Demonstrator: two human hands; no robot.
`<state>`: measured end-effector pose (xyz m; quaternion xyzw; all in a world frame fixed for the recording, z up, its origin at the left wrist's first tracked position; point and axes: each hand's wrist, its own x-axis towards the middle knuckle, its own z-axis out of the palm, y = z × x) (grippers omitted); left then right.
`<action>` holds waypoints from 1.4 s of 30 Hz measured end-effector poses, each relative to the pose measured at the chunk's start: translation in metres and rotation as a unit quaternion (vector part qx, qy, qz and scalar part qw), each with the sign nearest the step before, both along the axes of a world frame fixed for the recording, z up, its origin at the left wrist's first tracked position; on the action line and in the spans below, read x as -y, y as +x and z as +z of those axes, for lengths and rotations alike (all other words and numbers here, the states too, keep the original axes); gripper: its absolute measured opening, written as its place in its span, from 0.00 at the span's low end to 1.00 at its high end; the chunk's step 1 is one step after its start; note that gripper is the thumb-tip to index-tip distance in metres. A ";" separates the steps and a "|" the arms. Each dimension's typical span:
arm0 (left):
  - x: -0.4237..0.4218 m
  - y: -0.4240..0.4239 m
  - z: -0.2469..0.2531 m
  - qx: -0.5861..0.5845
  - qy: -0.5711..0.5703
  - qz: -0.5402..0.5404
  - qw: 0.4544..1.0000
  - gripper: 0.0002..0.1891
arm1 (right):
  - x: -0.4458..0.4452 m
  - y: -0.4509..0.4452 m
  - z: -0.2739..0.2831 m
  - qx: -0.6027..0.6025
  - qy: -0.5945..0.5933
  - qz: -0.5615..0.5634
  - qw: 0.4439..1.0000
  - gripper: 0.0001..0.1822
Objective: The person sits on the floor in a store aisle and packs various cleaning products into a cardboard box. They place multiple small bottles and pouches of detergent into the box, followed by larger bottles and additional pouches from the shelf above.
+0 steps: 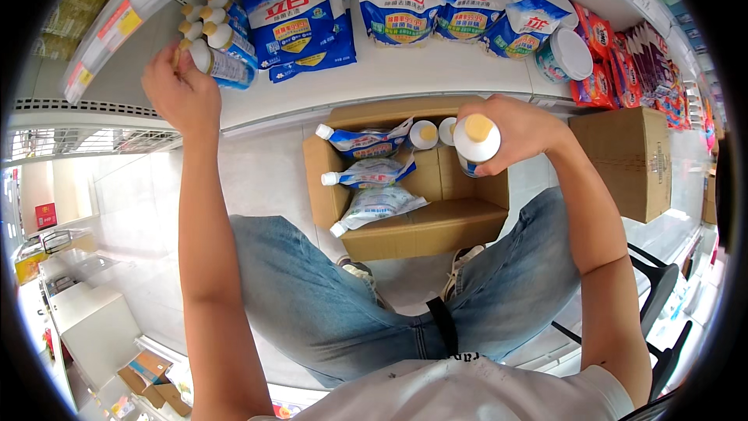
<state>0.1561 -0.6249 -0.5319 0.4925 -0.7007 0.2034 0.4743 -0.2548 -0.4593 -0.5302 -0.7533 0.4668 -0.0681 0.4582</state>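
Observation:
On the shelf at the left, my left hand (186, 89) has its fingers on the yellow cap of a white and blue bottle (229, 68). That bottle is the nearest of a cluster of similar yellow-capped bottles (220, 36). Over the right side of an open cardboard box (409, 234), my right hand (520, 128) grips another white bottle with a yellow cap (477, 143). Inside the box, two similar bottles (423, 134) stand at the back, the second partly hidden by the held one. Several spouted detergent pouches (374, 172) lie along the box's left side.
Blue detergent bags (295, 17) and spouted pouches (403, 9) stand along the shelf (304, 90). A white-lidded tub (570, 55) and red packets (599, 70) are farther right. Another cardboard box (622, 161) sits below them. My knees flank the open box.

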 end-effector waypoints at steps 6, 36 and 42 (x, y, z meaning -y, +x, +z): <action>-0.067 -0.054 0.041 -0.059 -0.075 -0.258 0.961 0.12 | 0.007 0.001 -0.013 0.016 0.021 0.071 0.997 0.30; -0.162 -0.175 -0.084 0.209 0.401 -0.557 0.697 0.09 | -0.056 0.001 -0.122 -0.178 0.092 -0.003 0.980 0.33; -0.164 -0.177 -0.110 0.259 0.426 -0.524 0.690 0.06 | -0.067 -0.003 -0.140 -0.137 0.046 -0.081 0.986 0.33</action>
